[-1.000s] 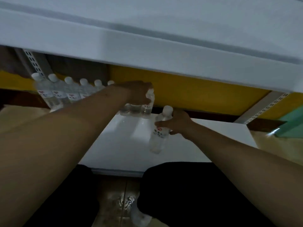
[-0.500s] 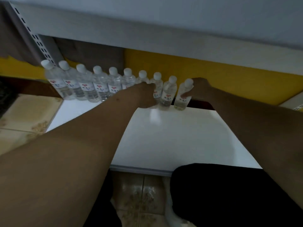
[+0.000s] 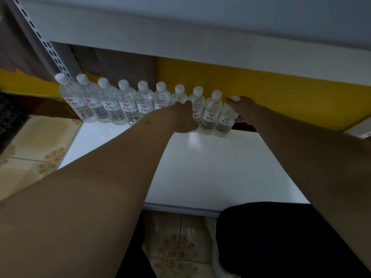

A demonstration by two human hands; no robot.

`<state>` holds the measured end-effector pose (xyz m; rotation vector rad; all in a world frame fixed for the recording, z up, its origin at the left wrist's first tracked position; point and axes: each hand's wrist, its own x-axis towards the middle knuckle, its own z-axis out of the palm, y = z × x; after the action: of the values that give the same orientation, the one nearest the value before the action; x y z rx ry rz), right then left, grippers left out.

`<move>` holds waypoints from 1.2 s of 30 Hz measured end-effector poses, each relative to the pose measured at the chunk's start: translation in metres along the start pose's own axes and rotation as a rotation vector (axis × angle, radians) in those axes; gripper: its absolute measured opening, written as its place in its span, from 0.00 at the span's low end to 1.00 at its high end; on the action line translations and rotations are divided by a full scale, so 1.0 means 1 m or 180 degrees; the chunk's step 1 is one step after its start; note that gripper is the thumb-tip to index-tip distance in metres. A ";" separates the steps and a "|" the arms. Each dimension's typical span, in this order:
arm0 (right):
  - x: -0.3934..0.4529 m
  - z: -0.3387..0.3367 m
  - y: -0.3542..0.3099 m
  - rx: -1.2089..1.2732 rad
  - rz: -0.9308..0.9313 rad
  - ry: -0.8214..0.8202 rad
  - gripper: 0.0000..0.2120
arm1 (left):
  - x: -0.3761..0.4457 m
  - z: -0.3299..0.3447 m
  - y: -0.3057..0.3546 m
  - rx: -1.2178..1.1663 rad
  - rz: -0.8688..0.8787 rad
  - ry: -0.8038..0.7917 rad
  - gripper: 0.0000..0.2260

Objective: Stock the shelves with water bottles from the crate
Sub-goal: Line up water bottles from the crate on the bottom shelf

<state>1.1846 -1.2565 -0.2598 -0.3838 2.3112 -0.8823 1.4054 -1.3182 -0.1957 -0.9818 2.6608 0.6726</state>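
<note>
Wrapped around the end bottle, the right hand holds it upright at the back of the white shelf, touching its neighbour. Left hand covers two bottles; its grip cannot be told. Labels are blurred.

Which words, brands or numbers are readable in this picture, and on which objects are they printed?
Bottle labels: a red heart logo above a line of dark characters, too blurred to read.
White caps: no print visible.
Shelf and the shelf edge above: no text or price tag visible.
Nothing here can be quoted with certainty.
</note>
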 end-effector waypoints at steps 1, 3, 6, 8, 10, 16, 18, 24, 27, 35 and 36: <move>0.004 0.000 0.000 -0.0067 -0.0022 0.0106 0.34 | 0.002 -0.001 -0.002 -0.0003 0.0035 -0.0020 0.30; 0.007 0.001 -0.001 -0.0264 -0.0079 0.0302 0.36 | 0.003 -0.001 -0.005 -0.0035 0.0045 -0.0072 0.29; 0.009 0.004 -0.003 -0.0442 -0.0154 0.0340 0.33 | 0.001 -0.002 -0.007 -0.0007 0.0094 -0.0060 0.28; 0.009 0.005 -0.005 -0.0521 -0.0223 0.0381 0.32 | 0.000 0.000 -0.010 -0.0009 0.0051 -0.0099 0.29; 0.009 0.004 -0.005 -0.0527 -0.0241 0.0383 0.32 | 0.003 0.003 -0.013 -0.0040 0.0000 -0.0146 0.30; 0.004 -0.006 -0.005 -0.1092 -0.0329 0.0336 0.39 | 0.012 0.015 -0.011 0.0171 0.0044 -0.0333 0.33; -0.002 -0.012 -0.012 -0.1309 -0.0456 0.0533 0.43 | 0.012 0.018 -0.011 0.0280 0.0071 -0.0345 0.34; -0.054 -0.021 -0.049 -0.1403 -0.1119 0.0849 0.37 | -0.009 0.002 -0.001 0.0329 0.0244 -0.0161 0.32; -0.103 -0.004 -0.069 -0.1632 -0.1508 0.0461 0.35 | -0.040 -0.020 0.004 0.0346 0.0322 0.0085 0.30; -0.252 0.075 -0.121 -0.1734 -0.2640 -0.0323 0.28 | -0.172 -0.055 -0.082 -0.0444 -0.0175 0.0492 0.23; -0.270 0.087 -0.126 -0.1748 -0.2679 -0.0486 0.29 | -0.193 -0.045 -0.102 -0.0634 -0.0358 0.0602 0.22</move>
<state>1.4521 -1.2668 -0.1023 -1.6733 2.2003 -0.5060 1.6151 -1.3013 -0.1215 -1.2978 2.7106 0.8728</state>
